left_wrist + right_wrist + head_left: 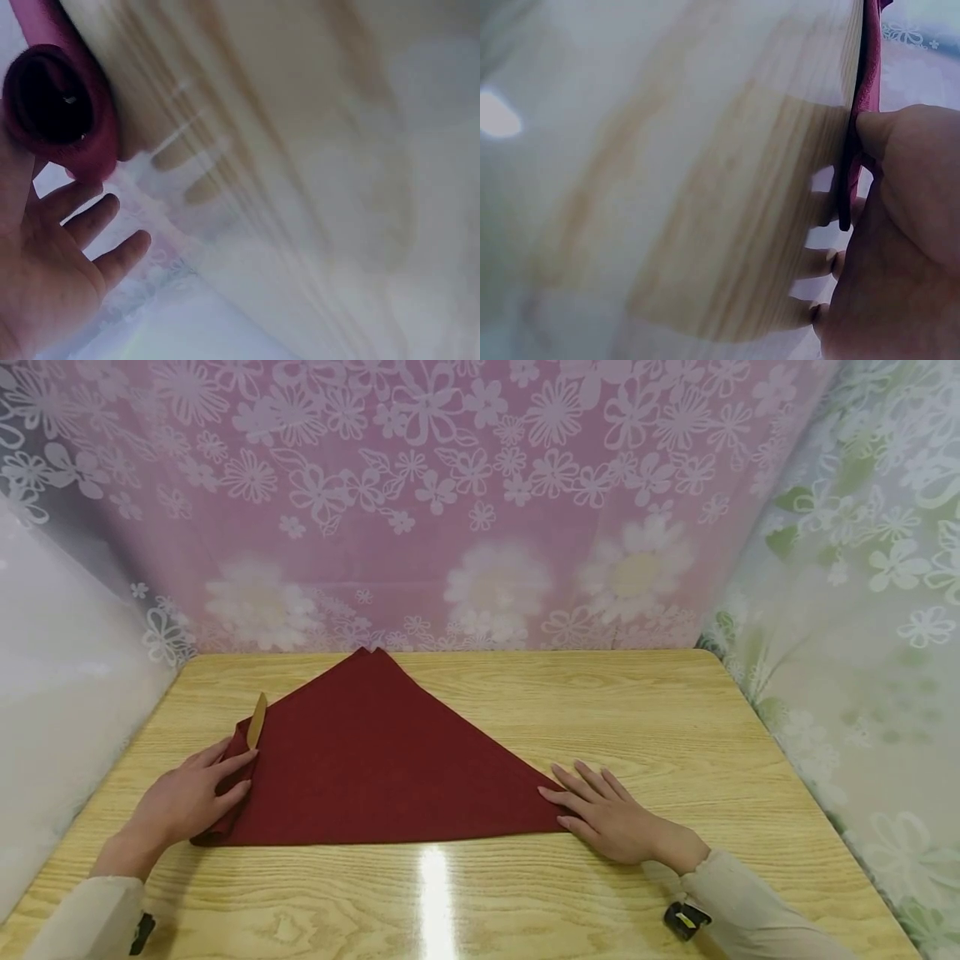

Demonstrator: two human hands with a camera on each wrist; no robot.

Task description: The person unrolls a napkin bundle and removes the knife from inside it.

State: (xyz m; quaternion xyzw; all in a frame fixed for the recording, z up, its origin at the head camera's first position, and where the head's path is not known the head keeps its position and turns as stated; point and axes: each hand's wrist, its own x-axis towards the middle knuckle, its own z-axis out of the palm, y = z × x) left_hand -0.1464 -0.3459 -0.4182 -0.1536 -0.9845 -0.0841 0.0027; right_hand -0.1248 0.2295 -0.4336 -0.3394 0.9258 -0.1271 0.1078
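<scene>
A dark red cloth napkin [375,760] lies folded in a large triangle on the wooden table, its peak at the far edge. Its left corner forms a roll [96,127], whose hollow end shows in the left wrist view. From the roll sticks a tan, tapered, knife-like utensil [257,721]; its lower part is hidden. My left hand [183,793] rests on the roll with extended fingers, one fingertip beside the utensil. On the napkin's right corner, my right hand [618,818] presses with spread, straight fingers; its thumb [874,131] touches the cloth edge.
Light wood tabletop [600,710] surrounds the napkin. A pink flowered curtain [487,527] hangs behind the table, with pale flowered sheets on the left and on the right [862,693]. A bright reflection lies on the near tabletop.
</scene>
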